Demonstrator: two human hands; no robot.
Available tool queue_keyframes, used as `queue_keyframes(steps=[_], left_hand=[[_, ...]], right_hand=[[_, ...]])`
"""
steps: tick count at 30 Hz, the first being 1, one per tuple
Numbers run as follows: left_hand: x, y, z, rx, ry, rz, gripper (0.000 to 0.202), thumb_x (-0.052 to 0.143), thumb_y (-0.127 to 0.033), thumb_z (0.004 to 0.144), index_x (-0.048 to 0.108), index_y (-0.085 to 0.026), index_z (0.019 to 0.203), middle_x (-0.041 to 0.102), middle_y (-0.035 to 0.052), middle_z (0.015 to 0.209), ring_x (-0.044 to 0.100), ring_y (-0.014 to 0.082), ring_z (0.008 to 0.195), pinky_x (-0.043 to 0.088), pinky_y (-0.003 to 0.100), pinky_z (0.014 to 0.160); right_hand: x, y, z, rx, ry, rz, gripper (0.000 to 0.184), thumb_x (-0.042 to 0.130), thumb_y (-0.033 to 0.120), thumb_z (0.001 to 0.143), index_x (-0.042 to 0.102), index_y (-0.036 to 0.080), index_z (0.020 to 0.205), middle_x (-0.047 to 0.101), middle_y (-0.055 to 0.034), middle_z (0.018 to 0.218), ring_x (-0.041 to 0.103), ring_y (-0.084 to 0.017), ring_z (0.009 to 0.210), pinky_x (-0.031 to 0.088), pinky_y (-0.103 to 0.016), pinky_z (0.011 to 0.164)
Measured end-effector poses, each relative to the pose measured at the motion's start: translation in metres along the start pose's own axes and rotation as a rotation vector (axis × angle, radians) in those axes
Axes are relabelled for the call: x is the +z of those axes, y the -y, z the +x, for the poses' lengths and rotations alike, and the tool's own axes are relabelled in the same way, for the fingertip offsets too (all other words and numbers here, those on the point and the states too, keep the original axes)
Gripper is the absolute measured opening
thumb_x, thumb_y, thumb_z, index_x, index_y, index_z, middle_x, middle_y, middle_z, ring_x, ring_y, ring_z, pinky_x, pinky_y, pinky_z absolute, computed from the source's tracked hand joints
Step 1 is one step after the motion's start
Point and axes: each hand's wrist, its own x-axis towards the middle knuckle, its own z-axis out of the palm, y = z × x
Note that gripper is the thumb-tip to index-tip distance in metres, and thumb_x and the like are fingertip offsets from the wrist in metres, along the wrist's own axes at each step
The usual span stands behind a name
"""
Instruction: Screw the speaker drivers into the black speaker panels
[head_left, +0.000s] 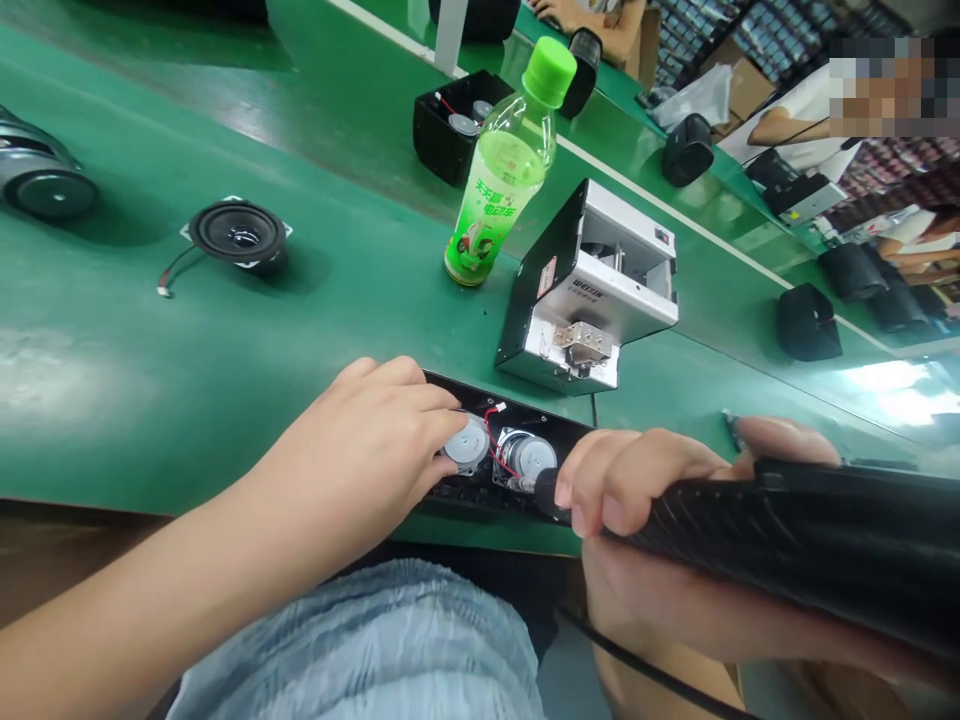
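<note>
A long black speaker housing (442,494) lies near the table's front edge with two silver-backed speakers seated in it. My left hand (382,425) is closed at the left speaker (468,446), thumb and fingers around its round back. Beside it sits the right speaker (534,456), and a red-and-black wire (491,430) with a white plug runs between the two. Wrapped in my right hand (630,475) is a black electric screwdriver (780,520), held almost level. Its nose is by the right speaker's edge; the bit's tip cannot be made out.
Beyond the housing stands a screw feeder (592,290), with a green-capped bottle (502,165) to its left. A loose speaker (238,232) and a larger speaker (49,175) lie on the green table (360,270). Other people work across the table among black speaker housings (454,125).
</note>
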Motion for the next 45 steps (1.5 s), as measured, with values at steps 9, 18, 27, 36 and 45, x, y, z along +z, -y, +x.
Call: queue_keyframes(steps=[9,18,27,36,45], left_hand=[[-0.001,-0.001,0.003,-0.025,0.028,-0.037,0.01,0.086,-0.03,0.094,0.082,-0.028,0.103,0.084,-0.0026,0.103,0.063,0.0277,0.095,0.03,0.042,0.079],[0.001,-0.002,0.002,-0.003,0.024,0.0,0.009,0.079,-0.032,0.098,0.082,-0.026,0.105,0.084,0.002,0.102,0.062,0.0294,0.095,0.027,0.041,0.077],[-0.004,-0.008,0.004,0.015,0.125,0.043,0.004,0.076,-0.024,0.099,0.079,-0.024,0.101,0.084,0.0039,0.106,0.068,0.0287,0.098,0.029,0.043,0.079],[-0.002,-0.005,0.008,0.01,0.122,0.014,0.016,0.082,-0.02,0.092,0.077,-0.025,0.107,0.084,0.0021,0.104,0.073,0.0264,0.101,0.031,0.039,0.079],[0.002,0.009,0.014,0.023,0.104,-0.04,0.036,0.089,-0.019,0.085,0.08,-0.029,0.118,0.086,-0.0017,0.106,0.074,0.0275,0.098,0.033,0.04,0.079]], right_hand=[[0.002,-0.004,-0.001,0.005,-0.071,-0.013,0.045,0.061,0.067,0.104,0.071,0.031,0.129,0.066,0.0024,0.067,0.058,-0.018,0.047,0.059,-0.043,0.051],[-0.007,0.01,-0.003,0.034,0.289,-0.118,0.053,0.053,0.006,0.098,0.072,0.039,0.135,0.073,0.0008,0.077,0.073,-0.022,0.063,0.065,-0.048,0.067],[0.004,-0.002,-0.012,-0.095,0.273,-0.089,0.042,0.055,0.021,0.103,0.074,0.035,0.138,0.072,0.0004,0.073,0.069,-0.02,0.058,0.062,-0.042,0.06],[0.013,-0.015,-0.021,-0.087,0.133,-0.032,0.029,0.061,0.031,0.106,0.079,0.034,0.129,0.073,0.0014,0.071,0.066,-0.019,0.056,0.058,-0.039,0.057],[-0.021,0.034,0.07,-0.16,-0.109,0.034,0.065,0.048,0.084,0.101,0.074,0.034,0.132,0.068,0.0027,0.067,0.058,-0.017,0.048,0.056,-0.037,0.053]])
